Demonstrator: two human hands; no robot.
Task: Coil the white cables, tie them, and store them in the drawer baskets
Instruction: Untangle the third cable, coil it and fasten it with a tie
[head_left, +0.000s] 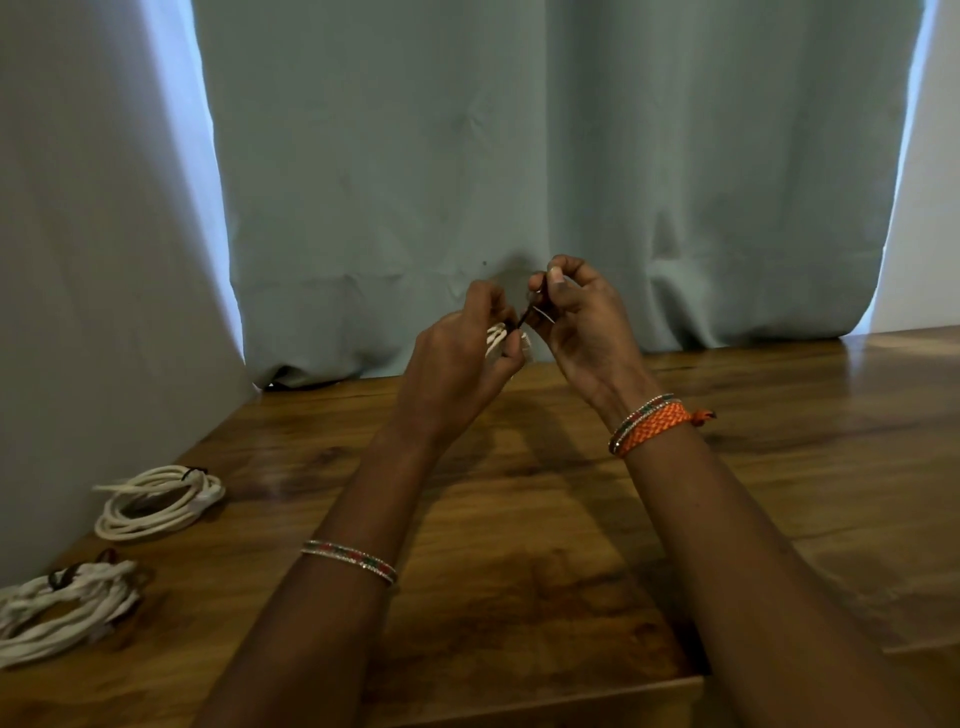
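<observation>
Here we see two tied white cable coils (158, 501) (62, 605) lying at the left of the wooden surface (519, 519), a grey-green curtain (519, 156) behind. Raised above it, our left hand (457, 348) grips a white cable bundle (496, 338), while our right hand (576, 317) pinches a dark tie (525, 314).

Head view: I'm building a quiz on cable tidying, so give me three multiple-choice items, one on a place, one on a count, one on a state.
1. Where do the coiled cables lie on the table?
A. its left side
B. its right side
C. against the curtain

2. How many coils lie there?
A. one
B. two
C. four

3. What are the hands doing?
A. resting flat
B. working a dark tie on a white cable
C. opening a drawer

Key: A, the far coil and near coil lie left on the table. B, two. B, left hand and right hand pinch the dark tie by the white cable.
</observation>
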